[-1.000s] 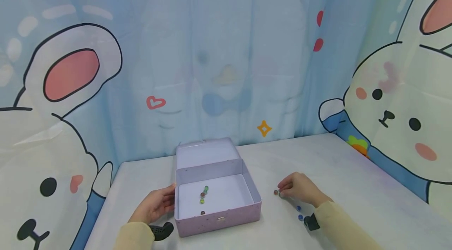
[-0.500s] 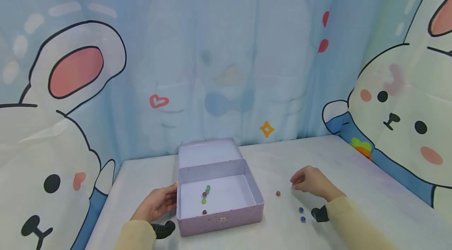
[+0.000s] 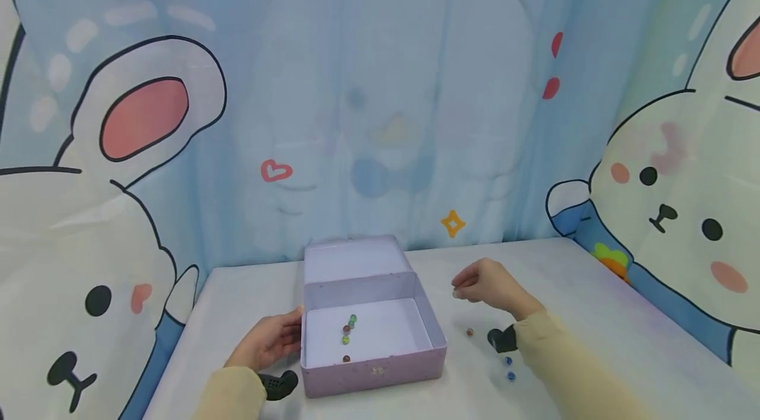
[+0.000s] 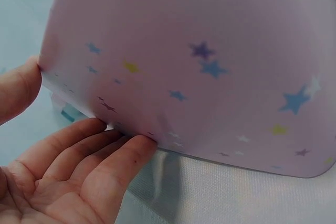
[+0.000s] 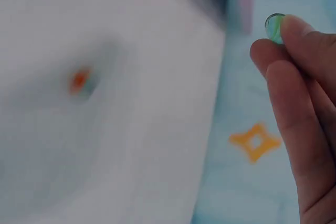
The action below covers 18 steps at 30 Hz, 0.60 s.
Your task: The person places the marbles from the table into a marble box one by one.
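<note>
A lilac tin box (image 3: 410,367) stands with its hinged lid (image 3: 356,258) raised at the back; several marbles (image 3: 346,340), green and brown, lie on its floor. My left hand (image 3: 268,341) holds the box's left side. In the left wrist view, the thumb (image 4: 21,90) meets one edge of the star-printed wall (image 4: 236,77) and the fingertips meet its lower edge. My right hand (image 3: 489,285), raised right of the box, pinches a clear green-blue glass marble (image 5: 273,28) between thumb and forefinger; the head view barely shows it.
On the white tabletop (image 3: 457,400), right of the box, lie a brown-orange marble (image 3: 470,332) and two blue marbles (image 3: 508,368), near the right wrist's black camera (image 3: 502,339). A blue curtain (image 3: 380,110) with cartoon rabbits hangs behind the table.
My right hand has picked up the green marble from beside the brown one, swung right, then moved back left and higher. My left hand stays at the box. The head view has shifted slightly.
</note>
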{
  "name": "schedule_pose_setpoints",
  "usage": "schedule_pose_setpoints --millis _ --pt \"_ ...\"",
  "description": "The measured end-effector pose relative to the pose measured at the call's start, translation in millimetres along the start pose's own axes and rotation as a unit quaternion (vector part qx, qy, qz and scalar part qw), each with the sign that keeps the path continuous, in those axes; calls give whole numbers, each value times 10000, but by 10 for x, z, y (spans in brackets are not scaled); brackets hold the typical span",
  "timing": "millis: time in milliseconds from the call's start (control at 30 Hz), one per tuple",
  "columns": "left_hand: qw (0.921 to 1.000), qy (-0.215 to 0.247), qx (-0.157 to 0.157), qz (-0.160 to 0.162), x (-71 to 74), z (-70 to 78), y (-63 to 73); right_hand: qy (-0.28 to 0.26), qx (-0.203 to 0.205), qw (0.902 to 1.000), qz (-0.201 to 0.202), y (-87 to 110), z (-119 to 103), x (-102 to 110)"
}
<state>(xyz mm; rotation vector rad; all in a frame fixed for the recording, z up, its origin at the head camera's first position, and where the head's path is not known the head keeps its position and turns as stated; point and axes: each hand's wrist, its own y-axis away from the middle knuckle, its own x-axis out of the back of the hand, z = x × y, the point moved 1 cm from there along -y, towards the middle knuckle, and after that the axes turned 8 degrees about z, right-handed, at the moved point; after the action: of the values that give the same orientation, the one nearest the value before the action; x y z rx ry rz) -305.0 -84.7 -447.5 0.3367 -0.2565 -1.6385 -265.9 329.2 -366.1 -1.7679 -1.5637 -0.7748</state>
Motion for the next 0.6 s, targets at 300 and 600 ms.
schedule_pose_setpoints --millis 300,600 --pt "9999 20 -135 -73 -12 -32 -38 -167 1173 9918 -478 -340 -1087 -569" --pt "9995 82 -133 -285 17 -29 -58 516 1303 9821 -1261 -452 -1459 -1384"
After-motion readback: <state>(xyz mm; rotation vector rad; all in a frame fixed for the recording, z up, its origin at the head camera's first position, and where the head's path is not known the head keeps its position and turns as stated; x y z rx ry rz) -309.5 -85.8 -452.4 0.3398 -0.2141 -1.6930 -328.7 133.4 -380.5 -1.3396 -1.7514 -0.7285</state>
